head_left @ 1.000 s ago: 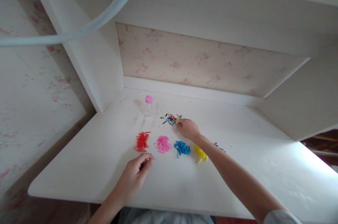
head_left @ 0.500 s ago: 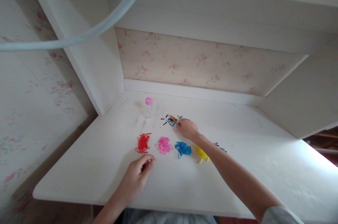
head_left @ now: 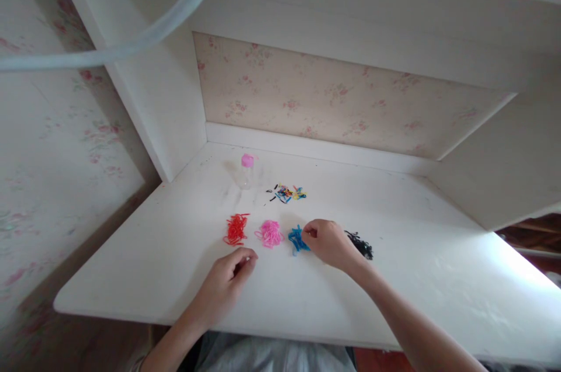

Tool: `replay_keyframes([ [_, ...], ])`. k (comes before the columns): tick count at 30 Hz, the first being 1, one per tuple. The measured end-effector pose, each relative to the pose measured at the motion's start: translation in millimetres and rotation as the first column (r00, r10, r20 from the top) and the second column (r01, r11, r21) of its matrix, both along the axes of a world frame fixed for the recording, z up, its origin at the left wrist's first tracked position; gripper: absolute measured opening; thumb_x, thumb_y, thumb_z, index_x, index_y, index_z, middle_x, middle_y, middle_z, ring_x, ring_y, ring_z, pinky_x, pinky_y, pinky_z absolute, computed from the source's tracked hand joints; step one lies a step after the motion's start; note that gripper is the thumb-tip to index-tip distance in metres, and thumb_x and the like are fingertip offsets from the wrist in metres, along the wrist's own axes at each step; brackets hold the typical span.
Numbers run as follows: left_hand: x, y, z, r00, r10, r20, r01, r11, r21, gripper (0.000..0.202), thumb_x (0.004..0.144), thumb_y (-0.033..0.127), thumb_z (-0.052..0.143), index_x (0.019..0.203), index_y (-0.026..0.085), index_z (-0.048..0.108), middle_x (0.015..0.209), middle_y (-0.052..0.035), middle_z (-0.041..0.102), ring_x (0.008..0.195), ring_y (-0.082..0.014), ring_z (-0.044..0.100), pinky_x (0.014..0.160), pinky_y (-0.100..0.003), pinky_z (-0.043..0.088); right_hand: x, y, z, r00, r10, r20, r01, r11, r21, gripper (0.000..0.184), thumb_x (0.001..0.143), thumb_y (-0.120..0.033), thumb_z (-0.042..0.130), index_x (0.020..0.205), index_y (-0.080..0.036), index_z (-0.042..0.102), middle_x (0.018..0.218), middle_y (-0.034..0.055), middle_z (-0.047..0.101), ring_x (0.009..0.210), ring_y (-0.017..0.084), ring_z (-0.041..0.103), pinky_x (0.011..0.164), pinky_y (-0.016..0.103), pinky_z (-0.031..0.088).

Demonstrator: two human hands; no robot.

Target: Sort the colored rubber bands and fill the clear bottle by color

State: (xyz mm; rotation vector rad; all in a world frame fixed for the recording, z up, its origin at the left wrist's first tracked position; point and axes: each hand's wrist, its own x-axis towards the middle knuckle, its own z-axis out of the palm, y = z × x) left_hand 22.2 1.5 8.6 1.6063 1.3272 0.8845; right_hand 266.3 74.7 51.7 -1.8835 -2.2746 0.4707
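Small rubber bands lie sorted by colour in a row: a red pile, a pink pile, a blue pile and a black pile. My right hand is closed in a pinch at the right side of the blue pile; whatever its fingertips hold is too small to make out. The yellow pile is hidden under this hand. Loosely curled, my left hand rests below the red and pink piles, with nothing visible in its fingers. Farther back lies a mixed heap of coloured bands.
A clear bottle with a pink cap stands behind the red pile, left of the mixed heap. All this is on a white desk with side panels and a back wall. A pale curved tube crosses the upper left.
My right hand has moved from the mixed heap toward me, to beside the blue pile. It now covers the yellow pile, and the black pile shows. My left hand has hardly moved.
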Motion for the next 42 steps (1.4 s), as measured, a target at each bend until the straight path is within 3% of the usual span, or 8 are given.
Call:
replay_keyframes([
  [6, 2, -1, 2.8, 1.0, 0.009, -0.02, -0.009, 1.0, 0.014, 0.032, 0.088, 0.043, 0.042, 0.084, 0.018, 0.061, 0.069, 0.0004, 0.054, 0.063, -0.0134, 0.047, 0.059, -0.022, 0.037, -11, -16, -0.6, 0.995, -0.034, 0.092, 0.034, 0.999, 0.0, 0.022, 0.077, -0.025, 0.05, 0.073, -0.024, 0.071, 0.071, 0.0025, 0.069, 0.064, 0.015, 0.06, 0.055, 0.024, 0.029],
  [14, 2, -1, 1.5, 0.999, 0.003, -0.034, -0.003, 1.0, 0.001, 0.032, 0.088, 0.044, 0.041, 0.086, 0.018, 0.06, 0.07, -0.0003, 0.055, 0.065, -0.0137, 0.048, 0.06, -0.023, 0.038, -11, -15, -0.3, 0.997, -0.056, 0.048, 0.055, 0.998, 0.023, 0.023, 0.077, -0.027, 0.049, 0.067, -0.025, 0.07, 0.067, 0.0019, 0.068, 0.062, 0.015, 0.059, 0.055, 0.024, 0.03],
  [19, 4, -1, 0.4, 0.998, 0.007, -0.057, -0.007, 1.0, -0.005, 0.03, 0.088, 0.043, 0.044, 0.086, 0.018, 0.062, 0.069, 0.0005, 0.056, 0.062, -0.0129, 0.047, 0.057, -0.022, 0.037, 0, -41, 2.2, 0.988, -0.011, -0.155, 0.028, 0.994, 0.107, 0.023, 0.079, -0.027, 0.048, 0.066, -0.023, 0.067, 0.068, -0.0002, 0.066, 0.062, 0.013, 0.056, 0.057, 0.023, 0.034],
  [24, 15, 6, 10.1, 0.989, -0.005, -0.151, 0.014, 0.998, 0.059, 0.03, 0.089, 0.039, 0.042, 0.089, 0.019, 0.063, 0.072, -0.0016, 0.062, 0.065, -0.0144, 0.054, 0.06, -0.023, 0.04, 26, -74, -21.8, 0.881, -0.121, -0.457, 0.158, 0.987, 0.043, 0.027, 0.084, -0.035, 0.048, 0.069, -0.022, 0.066, 0.064, -0.0002, 0.062, 0.058, 0.013, 0.052, 0.055, 0.023, 0.037],
  [30, 42, 50, 29.8, 0.91, 0.005, -0.414, 0.08, 0.979, 0.187, 0.028, 0.088, 0.035, 0.043, 0.09, 0.021, 0.066, 0.083, -0.0035, 0.07, 0.074, -0.0161, 0.062, 0.067, -0.024, 0.043, 46, -98, -55.2, 0.785, -0.206, -0.584, 0.281, 0.959, 0.039, 0.027, 0.084, -0.04, 0.051, 0.073, -0.022, 0.067, 0.069, 0.0017, 0.063, 0.059, 0.014, 0.053, 0.054, 0.023, 0.039],
  [33, 55, 85, 33.9, 0.818, 0.059, -0.572, 0.068, 0.978, 0.199, 0.023, 0.086, 0.034, 0.047, 0.091, 0.023, 0.067, 0.086, -0.003, 0.071, 0.078, -0.0166, 0.064, 0.069, -0.024, 0.043, 46, -100, -55.1, 0.772, -0.182, -0.609, 0.266, 0.963, 0.05, 0.029, 0.085, -0.042, 0.05, 0.074, -0.022, 0.067, 0.067, 0.0026, 0.061, 0.058, 0.014, 0.052, 0.053, 0.023, 0.038],
  [36, 62, 118, 32.6, 0.659, 0.134, -0.74, 0.026, 0.979, 0.201, 0.023, 0.086, 0.033, 0.047, 0.095, 0.025, 0.066, 0.092, -0.0041, 0.071, 0.084, -0.0187, 0.064, 0.072, -0.027, 0.043, 47, -99, -50.7, 0.761, -0.171, -0.626, 0.256, 0.965, 0.048, 0.029, 0.085, -0.042, 0.049, 0.073, -0.021, 0.066, 0.065, 0.0022, 0.06, 0.057, 0.014, 0.051, 0.052, 0.023, 0.037],
  [42, 65, 152, 18.9, 0.585, 0.157, -0.795, 0.0, 0.981, 0.194, 0.024, 0.084, 0.025, 0.049, 0.1, 0.02, 0.065, 0.104, -0.0094, 0.068, 0.095, -0.0211, 0.062, 0.079, -0.028, 0.043, 52, -99, -45.0, 0.747, -0.152, -0.647, 0.235, 0.971, 0.043, 0.03, 0.085, -0.04, 0.049, 0.072, -0.02, 0.066, 0.065, 0.0024, 0.059, 0.057, 0.013, 0.05, 0.052, 0.022, 0.036],
])
